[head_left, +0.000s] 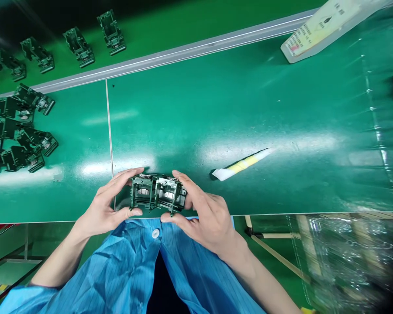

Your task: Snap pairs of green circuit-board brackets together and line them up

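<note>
Near the front edge of the green table, two dark green plastic housings sit side by side between my hands, with light metal parts showing inside their open frames. My left hand (109, 204) curls around the outer side of the left housing (143, 192), fingers behind and thumb in front. Around the right housing (168, 192) my right hand (206, 213) is closed in the same way, thumb at the near side. The two housings appear to touch each other. Whether they rest on the table or are slightly lifted, I cannot tell.
A white and yellow wrapped strip (244, 164) lies right of my hands. Several similar housings (36, 139) are heaped at the left, and more (111, 32) stand in a row beyond the metal rail (196, 49). A labelled white bottle (314, 32) lies at the back right, near clear plastic trays (373, 131).
</note>
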`<state>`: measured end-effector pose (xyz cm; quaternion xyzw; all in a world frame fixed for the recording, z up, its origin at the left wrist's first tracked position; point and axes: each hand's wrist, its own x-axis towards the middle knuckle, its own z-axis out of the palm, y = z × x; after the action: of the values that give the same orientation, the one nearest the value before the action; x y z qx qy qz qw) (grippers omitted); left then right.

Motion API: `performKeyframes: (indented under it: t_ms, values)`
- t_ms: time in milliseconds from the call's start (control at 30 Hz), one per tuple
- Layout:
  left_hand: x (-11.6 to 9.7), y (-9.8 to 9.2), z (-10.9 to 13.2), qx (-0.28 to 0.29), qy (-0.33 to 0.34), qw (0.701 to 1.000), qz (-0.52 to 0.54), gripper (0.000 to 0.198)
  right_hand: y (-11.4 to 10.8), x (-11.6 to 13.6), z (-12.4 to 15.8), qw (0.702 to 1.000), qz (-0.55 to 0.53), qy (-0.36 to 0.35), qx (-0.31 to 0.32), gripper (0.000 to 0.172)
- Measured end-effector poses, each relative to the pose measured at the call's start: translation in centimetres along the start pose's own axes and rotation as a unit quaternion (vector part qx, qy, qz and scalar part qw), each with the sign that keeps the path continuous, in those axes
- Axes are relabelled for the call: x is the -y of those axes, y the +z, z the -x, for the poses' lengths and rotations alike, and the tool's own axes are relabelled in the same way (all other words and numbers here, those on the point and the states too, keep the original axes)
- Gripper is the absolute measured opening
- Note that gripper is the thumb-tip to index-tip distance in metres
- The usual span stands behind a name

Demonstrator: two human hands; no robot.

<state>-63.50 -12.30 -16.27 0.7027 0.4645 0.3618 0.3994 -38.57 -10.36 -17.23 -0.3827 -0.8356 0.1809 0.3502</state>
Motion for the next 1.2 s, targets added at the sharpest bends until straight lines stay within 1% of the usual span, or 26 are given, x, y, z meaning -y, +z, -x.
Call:
performKeyframes:
  t_ms: [100,167,233,333,433,667,933,1067,1200]
  values:
    - [-1.4,-0.1,-0.2,-0.008,0.061,0.993,-0.102,0.078,1.2,-0.9,0.5,0.997,-0.068,0.031,-0.007,0.073]
    - [-2.5,-0.1,-0.4,-0.014,0.102,0.983,-0.152,0.081,1.9,-1.2,0.8,0.991,-0.124,0.045,-0.025,0.074]
    - [-3.6,-0.1,-0.7,-0.012,0.132,0.973,-0.187,0.081,2.3,-1.2,1.1,0.982,-0.173,0.056,-0.041,0.075]
    - [-4.7,-0.1,-1.1,-0.003,0.155,0.964,-0.214,0.077,2.6,-1.0,1.5,0.973,-0.21,0.085,-0.036,0.077]
    - [-5.2,-0.1,-1.4,-0.003,0.164,0.961,-0.224,0.074,2.6,-0.8,1.7,0.967,-0.228,0.11,-0.025,0.082]
    - [-5.5,0.1,-1.6,-0.011,0.164,0.959,-0.231,0.074,2.6,-0.9,2.0,0.949,-0.284,0.132,-0.023,0.083]
    - [-5.2,0.1,-1.4,-0.018,0.159,0.964,-0.213,0.078,2.8,-1.0,2.3,0.947,-0.281,0.152,-0.013,0.088]
    - [-5.0,0.1,-1.3,-0.021,0.157,0.965,-0.21,0.079,2.9,-1.0,2.3,0.949,-0.28,0.145,-0.017,0.086]
    - [-5.0,0.0,-1.2,-0.022,0.144,0.969,-0.202,0.078,2.8,-0.8,2.1,0.952,-0.267,0.149,-0.007,0.087]
